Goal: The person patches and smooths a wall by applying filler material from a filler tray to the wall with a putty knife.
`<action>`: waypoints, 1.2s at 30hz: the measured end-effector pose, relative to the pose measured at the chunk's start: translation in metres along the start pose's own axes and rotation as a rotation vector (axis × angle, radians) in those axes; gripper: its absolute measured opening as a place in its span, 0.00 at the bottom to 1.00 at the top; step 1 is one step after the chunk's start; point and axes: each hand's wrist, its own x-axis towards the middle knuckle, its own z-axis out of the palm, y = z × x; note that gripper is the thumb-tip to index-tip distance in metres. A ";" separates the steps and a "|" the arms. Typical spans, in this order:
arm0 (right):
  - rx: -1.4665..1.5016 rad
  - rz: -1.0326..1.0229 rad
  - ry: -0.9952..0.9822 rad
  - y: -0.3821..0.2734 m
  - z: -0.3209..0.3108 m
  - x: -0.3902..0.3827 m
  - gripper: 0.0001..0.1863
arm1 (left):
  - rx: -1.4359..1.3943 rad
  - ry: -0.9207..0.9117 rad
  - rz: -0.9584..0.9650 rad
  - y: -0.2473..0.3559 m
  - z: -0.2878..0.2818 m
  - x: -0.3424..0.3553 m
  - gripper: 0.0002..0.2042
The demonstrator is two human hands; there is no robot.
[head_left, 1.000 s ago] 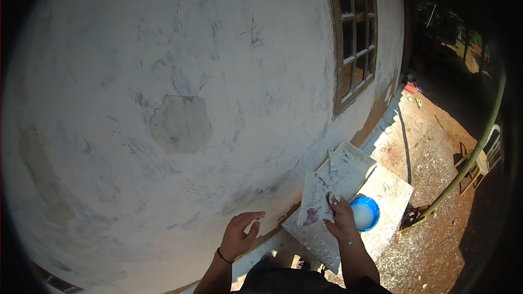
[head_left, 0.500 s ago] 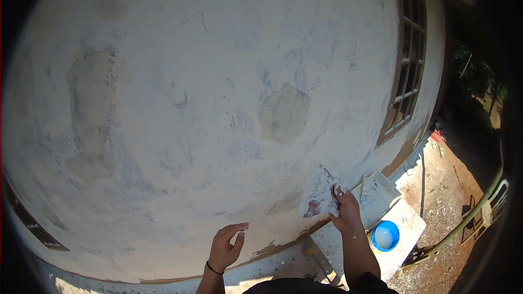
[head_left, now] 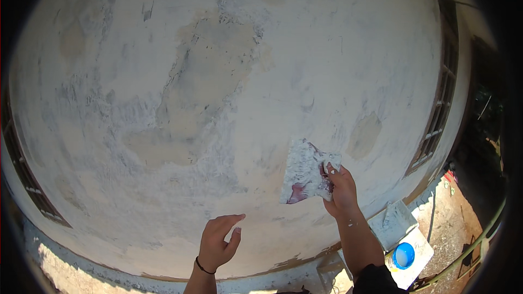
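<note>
My right hand point(head_left: 340, 188) grips a wide scraper blade point(head_left: 304, 172), smeared with white filler and showing a red patch, held flat near the white plastered wall point(head_left: 218, 92). My left hand point(head_left: 218, 240) hangs lower left of it, fingers apart and holding nothing, close to the wall's lower part. A dark band sits on my left wrist. The wall shows tan and grey patches of bare plaster amid white filler.
A barred window point(head_left: 438, 114) is set in the wall at the right, another point(head_left: 24, 179) at the left edge. Below right, a white board point(head_left: 419, 250) carries a blue tub point(head_left: 403, 255) and a filler-covered tray point(head_left: 393, 220). Bare ground lies at the far right.
The view has swung left along the wall, so the window and the blue tub slid right. My right hand lifted the blade from the board up to the wall. The left hand stayed open.
</note>
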 end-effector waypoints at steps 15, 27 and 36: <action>0.078 0.002 -0.050 0.078 0.048 0.011 0.15 | 0.063 0.119 -0.162 0.002 -0.024 -0.023 0.21; -0.061 -0.249 0.171 0.141 0.087 -0.020 0.15 | 0.002 0.022 -0.053 -0.082 -0.097 -0.048 0.20; -0.312 -0.388 0.560 0.175 0.136 -0.054 0.12 | -0.148 -0.232 0.088 -0.128 -0.184 -0.027 0.20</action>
